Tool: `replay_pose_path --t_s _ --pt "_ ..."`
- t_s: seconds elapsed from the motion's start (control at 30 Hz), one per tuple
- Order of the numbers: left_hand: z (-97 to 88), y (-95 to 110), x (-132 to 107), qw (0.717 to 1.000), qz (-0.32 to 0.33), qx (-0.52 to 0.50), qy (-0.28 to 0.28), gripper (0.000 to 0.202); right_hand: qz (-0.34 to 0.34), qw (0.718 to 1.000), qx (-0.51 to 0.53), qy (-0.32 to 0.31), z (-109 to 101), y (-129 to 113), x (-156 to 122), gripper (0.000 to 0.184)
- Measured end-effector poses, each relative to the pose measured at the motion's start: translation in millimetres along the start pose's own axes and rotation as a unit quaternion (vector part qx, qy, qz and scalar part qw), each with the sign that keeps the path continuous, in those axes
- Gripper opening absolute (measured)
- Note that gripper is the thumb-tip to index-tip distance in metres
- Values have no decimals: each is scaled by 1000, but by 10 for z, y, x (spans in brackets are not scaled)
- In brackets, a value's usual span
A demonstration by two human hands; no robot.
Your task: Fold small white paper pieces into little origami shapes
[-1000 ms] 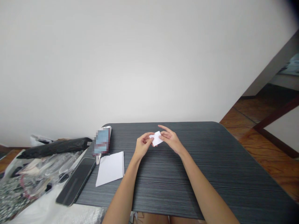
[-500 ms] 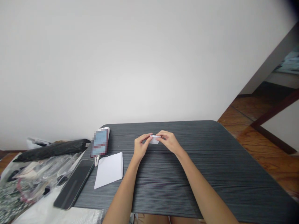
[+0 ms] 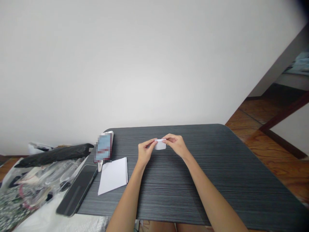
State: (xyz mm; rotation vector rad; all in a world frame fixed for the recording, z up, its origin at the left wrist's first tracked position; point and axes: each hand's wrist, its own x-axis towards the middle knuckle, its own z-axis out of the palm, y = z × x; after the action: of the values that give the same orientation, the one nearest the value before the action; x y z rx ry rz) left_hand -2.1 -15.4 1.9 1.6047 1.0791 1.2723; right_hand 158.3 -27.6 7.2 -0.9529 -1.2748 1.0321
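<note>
Between my two hands is a small piece of folded white paper [image 3: 160, 145], held above the dark table [image 3: 217, 180]. My left hand [image 3: 145, 152] pinches its left upper corner between thumb and fingers. On the opposite side, my right hand [image 3: 177, 145] grips the right upper corner in the same way. The paper's lower part hangs free towards me, and a folded edge shows along its top. Left of my left forearm lies a stack of white paper sheets [image 3: 113, 176] on the table.
A phone with a dark screen [image 3: 77, 190] lies over the table's left edge. Behind the stack stands a blurred-out device [image 3: 103, 148] with a white cable [image 3: 100, 166]. Plastic bags [image 3: 48, 174] and a long black wrapped bundle [image 3: 55, 154] lie beyond the left edge. A white wall rises behind.
My right hand has shifted slightly to the right and its fingers sit nearer the paper's corner. The paper now looks wider and flatter between my hands.
</note>
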Motion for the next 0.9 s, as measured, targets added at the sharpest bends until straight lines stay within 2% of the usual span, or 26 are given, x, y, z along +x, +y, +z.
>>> replay_pose_path --t_s 0.37,0.9 --pt "3 21 4 999 -34 -29 -6 23 -5 999 -35 -3 -22 7 -7 11" --pt "-5 8 3 998 -46 -41 -17 22 -20 997 -69 -16 -55 56 -8 10"
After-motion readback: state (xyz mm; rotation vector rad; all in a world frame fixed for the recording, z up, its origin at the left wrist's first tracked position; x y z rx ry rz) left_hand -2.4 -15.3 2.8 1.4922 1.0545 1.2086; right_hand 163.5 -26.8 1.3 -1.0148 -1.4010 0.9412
